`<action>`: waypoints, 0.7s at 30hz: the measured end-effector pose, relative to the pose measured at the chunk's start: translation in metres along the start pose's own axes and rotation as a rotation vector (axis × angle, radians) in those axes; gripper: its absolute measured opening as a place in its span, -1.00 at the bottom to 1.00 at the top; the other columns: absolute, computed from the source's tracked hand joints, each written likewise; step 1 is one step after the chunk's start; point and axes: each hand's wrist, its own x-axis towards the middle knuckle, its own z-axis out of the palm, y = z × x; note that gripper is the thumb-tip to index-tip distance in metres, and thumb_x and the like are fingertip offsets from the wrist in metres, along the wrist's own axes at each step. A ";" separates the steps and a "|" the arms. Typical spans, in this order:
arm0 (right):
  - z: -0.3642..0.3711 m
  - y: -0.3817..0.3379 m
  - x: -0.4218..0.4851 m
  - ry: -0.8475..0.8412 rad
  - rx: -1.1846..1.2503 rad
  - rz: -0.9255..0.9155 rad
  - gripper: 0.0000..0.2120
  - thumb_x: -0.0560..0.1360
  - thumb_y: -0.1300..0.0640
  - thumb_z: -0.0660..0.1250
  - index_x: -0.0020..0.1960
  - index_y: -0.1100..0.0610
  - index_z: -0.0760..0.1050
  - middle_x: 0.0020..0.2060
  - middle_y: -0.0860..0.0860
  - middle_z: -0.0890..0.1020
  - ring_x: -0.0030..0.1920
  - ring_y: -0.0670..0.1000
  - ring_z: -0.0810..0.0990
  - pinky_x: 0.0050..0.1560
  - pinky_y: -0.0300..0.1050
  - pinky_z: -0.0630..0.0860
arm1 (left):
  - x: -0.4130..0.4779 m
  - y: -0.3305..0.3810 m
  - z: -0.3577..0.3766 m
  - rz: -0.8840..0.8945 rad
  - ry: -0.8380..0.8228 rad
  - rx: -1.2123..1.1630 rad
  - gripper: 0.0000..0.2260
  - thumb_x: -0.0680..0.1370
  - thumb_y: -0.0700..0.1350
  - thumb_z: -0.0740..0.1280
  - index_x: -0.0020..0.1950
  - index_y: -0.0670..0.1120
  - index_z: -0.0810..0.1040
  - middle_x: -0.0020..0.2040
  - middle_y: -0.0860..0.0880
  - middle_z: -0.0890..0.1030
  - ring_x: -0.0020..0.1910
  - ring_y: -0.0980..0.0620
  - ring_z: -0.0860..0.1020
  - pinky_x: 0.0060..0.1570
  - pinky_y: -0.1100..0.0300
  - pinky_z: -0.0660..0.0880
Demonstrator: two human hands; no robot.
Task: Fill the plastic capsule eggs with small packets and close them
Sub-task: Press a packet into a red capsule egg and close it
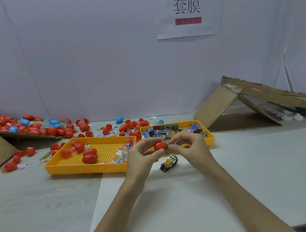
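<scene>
Between both hands, red egg point(159, 146); packet point(168, 147) seemingly half-hidden by fingers point(174, 146)

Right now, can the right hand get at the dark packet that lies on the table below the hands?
Probably yes. The dark packet lies alone on the table, just below the right hand, nothing covering it. But that hand's fingers pinch a small packet at the red egg, so it must finish first.

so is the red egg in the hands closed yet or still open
Still open, it seems: the left hand holds a red plastic egg half while the right hand presses a small green packet at its rim.
</scene>
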 end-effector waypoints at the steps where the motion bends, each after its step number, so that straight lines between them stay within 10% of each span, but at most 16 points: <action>1: 0.000 0.000 0.000 0.002 0.000 -0.009 -0.85 0.45 0.21 0.53 -0.15 -0.02 0.66 -0.13 -0.05 0.66 -0.11 -0.04 0.67 -0.10 -0.03 0.66 | 0.000 0.000 0.000 0.008 0.003 0.005 -0.78 0.47 -0.24 0.53 0.05 0.00 0.68 0.00 0.04 0.72 -0.07 0.15 0.69 -0.19 0.29 0.59; 21: 0.003 -0.005 -0.001 0.006 0.057 -0.028 -0.82 0.48 0.25 0.50 -0.08 -0.03 0.69 -0.15 -0.06 0.72 -0.17 0.02 0.71 -0.12 0.09 0.68 | -0.001 -0.001 0.002 0.084 0.021 0.075 -0.76 0.47 -0.20 0.54 0.02 0.11 0.66 0.00 0.07 0.70 -0.10 0.13 0.69 -0.21 0.28 0.61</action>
